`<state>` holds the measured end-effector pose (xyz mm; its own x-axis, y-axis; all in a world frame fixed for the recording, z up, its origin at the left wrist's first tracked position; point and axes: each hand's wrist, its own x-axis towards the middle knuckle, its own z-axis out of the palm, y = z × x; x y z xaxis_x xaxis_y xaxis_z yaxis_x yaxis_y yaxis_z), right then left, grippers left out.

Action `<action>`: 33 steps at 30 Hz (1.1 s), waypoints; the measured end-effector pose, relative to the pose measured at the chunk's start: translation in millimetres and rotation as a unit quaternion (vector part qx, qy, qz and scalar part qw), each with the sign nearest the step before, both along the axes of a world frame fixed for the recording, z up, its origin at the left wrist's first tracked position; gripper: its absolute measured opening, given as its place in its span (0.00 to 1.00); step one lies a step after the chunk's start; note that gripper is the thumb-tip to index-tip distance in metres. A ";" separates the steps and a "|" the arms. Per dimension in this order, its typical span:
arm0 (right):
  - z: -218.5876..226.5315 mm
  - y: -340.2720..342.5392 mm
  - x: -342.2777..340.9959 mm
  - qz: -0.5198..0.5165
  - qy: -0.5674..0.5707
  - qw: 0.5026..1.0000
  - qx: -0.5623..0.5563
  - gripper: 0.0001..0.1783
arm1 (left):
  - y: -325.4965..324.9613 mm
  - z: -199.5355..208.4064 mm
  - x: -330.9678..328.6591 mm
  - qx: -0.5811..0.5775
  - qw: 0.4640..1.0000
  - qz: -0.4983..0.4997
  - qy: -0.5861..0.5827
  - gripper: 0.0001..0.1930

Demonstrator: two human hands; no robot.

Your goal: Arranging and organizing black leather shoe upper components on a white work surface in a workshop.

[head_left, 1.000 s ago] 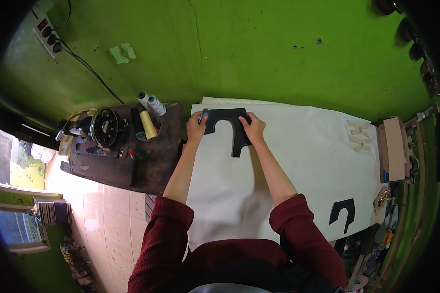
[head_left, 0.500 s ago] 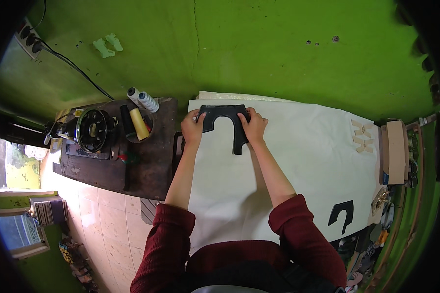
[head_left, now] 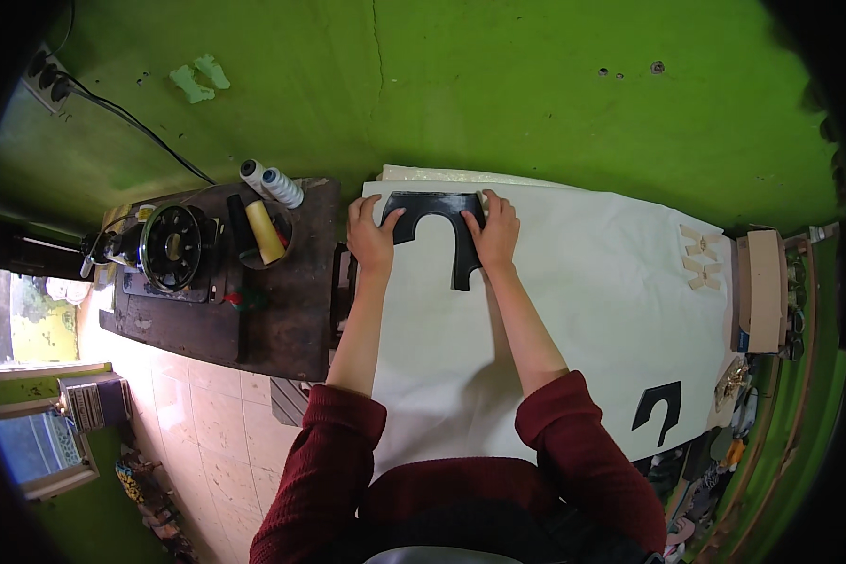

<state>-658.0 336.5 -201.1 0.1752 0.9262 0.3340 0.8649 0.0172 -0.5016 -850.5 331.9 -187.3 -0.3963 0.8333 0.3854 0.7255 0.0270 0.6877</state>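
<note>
A black, arch-shaped flat piece (head_left: 432,206), with one long leg and one short one, lies at or just above the far part of a white sheet (head_left: 592,310). My left hand (head_left: 370,235) grips its left end, thumb on top near the short leg. On the other side, my right hand (head_left: 494,231) holds the right edge, thumb on its face above the long leg. The fingertips of both hands are partly hidden at the outer edges. A smaller black piece of similar shape (head_left: 669,400) rests near the sheet's right front edge.
To the left, a dark wooden table (head_left: 291,320) carries a sewing machine (head_left: 172,247), thread cones (head_left: 282,188) and a yellow cone (head_left: 266,233). Tan cut pieces (head_left: 700,273) lie at the sheet's right, beside a cardboard box (head_left: 764,291). A green wall (head_left: 536,94) rises behind.
The black arch-shaped piece has shifted slightly away from me, with its far edge tilted a little differently. Both hands still hold its ends; my left thumb has moved along it.
</note>
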 end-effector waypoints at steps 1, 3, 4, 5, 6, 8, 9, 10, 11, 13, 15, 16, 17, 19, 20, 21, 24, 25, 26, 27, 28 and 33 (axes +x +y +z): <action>0.5 -1.3 -0.2 -0.017 -0.020 0.999 0.042 0.16 | -0.8 -0.6 1.5 -0.002 1.000 -0.002 0.000 0.14; 1.8 -0.6 -1.7 0.022 -0.060 0.996 0.069 0.14 | 0.2 -4.3 2.2 -0.032 0.994 -0.080 0.071 0.13; 2.3 0.0 -3.1 0.062 -0.099 0.988 0.098 0.12 | 1.0 -9.6 -0.4 -0.031 0.994 -0.081 0.072 0.13; 2.4 -0.5 -6.1 0.085 -0.105 0.987 0.086 0.10 | 1.6 -13.6 -3.8 -0.006 0.982 -0.114 0.148 0.12; 1.0 2.0 -4.4 0.082 -0.106 0.987 0.087 0.10 | 3.0 -15.4 -3.3 0.020 0.964 -0.148 0.221 0.12; -1.3 9.0 -2.6 0.143 -0.130 0.980 0.055 0.10 | 8.1 -18.6 0.4 -0.037 0.956 -0.158 0.246 0.14; 0.0 6.6 -5.8 0.147 -0.104 0.983 0.017 0.14 | 7.7 -16.9 3.2 -0.099 0.944 -0.166 0.268 0.16; 0.6 6.3 -12.7 0.146 -0.102 0.984 0.014 0.14 | 7.7 -15.4 7.2 -0.102 0.943 -0.168 0.269 0.16; 0.9 7.4 -21.5 0.126 -0.112 0.985 -0.032 0.18 | 8.0 -14.2 12.2 -0.111 0.950 -0.161 0.241 0.19; -5.8 4.9 -29.0 0.097 -0.112 0.979 -0.139 0.32 | 4.5 -10.7 26.1 -0.134 0.938 -0.168 0.272 0.25; -11.7 -6.0 -41.3 0.086 -0.128 0.981 -0.114 0.33 | -1.0 -15.7 26.7 -0.110 0.936 -0.173 0.287 0.25; -12.6 -11.0 -46.8 0.078 -0.145 0.983 -0.084 0.35 | -2.7 -19.5 23.9 -0.084 0.933 -0.173 0.304 0.24; -12.3 -13.4 -48.0 0.089 -0.110 0.985 -0.099 0.37 | -3.8 -23.1 21.8 -0.092 0.936 -0.178 0.290 0.25; -7.4 -14.1 -47.0 0.090 -0.117 0.983 -0.108 0.37 | -3.2 -21.8 23.0 -0.101 0.930 -0.183 0.301 0.25; -3.9 -12.9 -47.3 0.093 -0.124 0.981 -0.118 0.37 | -1.3 -20.0 23.3 -0.112 0.925 -0.184 0.312 0.25; -3.0 -10.0 -46.0 0.086 -0.132 0.981 -0.110 0.37 | -0.9 -19.5 24.8 -0.110 0.925 -0.188 0.311 0.25; 1.9 -7.9 -41.8 0.098 -0.115 0.975 -0.162 0.36 | 2.4 -16.9 24.0 -0.133 0.915 -0.199 0.324 0.26; 3.7 -4.9 -40.3 0.097 -0.114 0.976 -0.156 0.36 | 4.0 -17.2 21.4 -0.150 0.915 -0.215 0.307 0.27; 5.9 -1.4 -36.8 0.118 -0.087 0.973 -0.176 0.37 | 5.9 -17.4 18.4 -0.168 0.913 -0.230 0.291 0.28; 2.8 -0.9 -31.2 0.137 -0.061 0.968 -0.199 0.37 | 6.5 -17.6 17.6 -0.164 0.913 -0.232 0.292 0.28; -0.7 -1.4 -27.0 0.134 -0.060 0.969 -0.197 0.37 | 7.7 -17.9 16.6 -0.155 0.920 -0.238 0.271 0.29; -5.5 -15.1 -26.5 0.130 -0.124 0.976 -0.119 0.39 | 2.5 -14.3 16.5 -0.119 0.924 -0.245 0.268 0.32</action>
